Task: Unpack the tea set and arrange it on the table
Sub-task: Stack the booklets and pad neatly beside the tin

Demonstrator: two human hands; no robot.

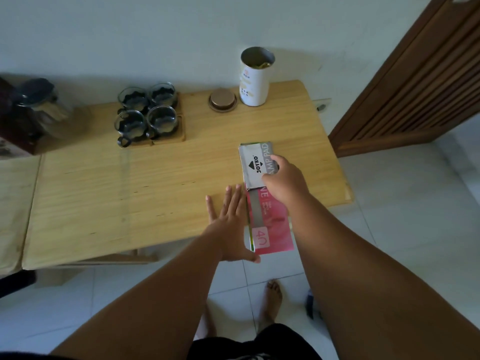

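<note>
A pink and grey cardboard box point(267, 224) lies at the front right of the wooden table point(130, 190), its near end hanging over the table's edge. My left hand point(231, 219) presses flat against the box's left side, fingers straight. My right hand point(283, 180) grips the box's open grey flap point(253, 165) printed "JOYKO". Several glass cups point(146, 113) with dark holders stand together on wooden coasters at the back of the table. What is inside the box is hidden.
A white open canister point(255, 79) stands at the back right, its round lid point(222, 100) beside it. A glass jar point(44, 107) sits at the far left. A wooden door point(415, 87) is on the right. My bare feet stand on the tiled floor point(405, 203).
</note>
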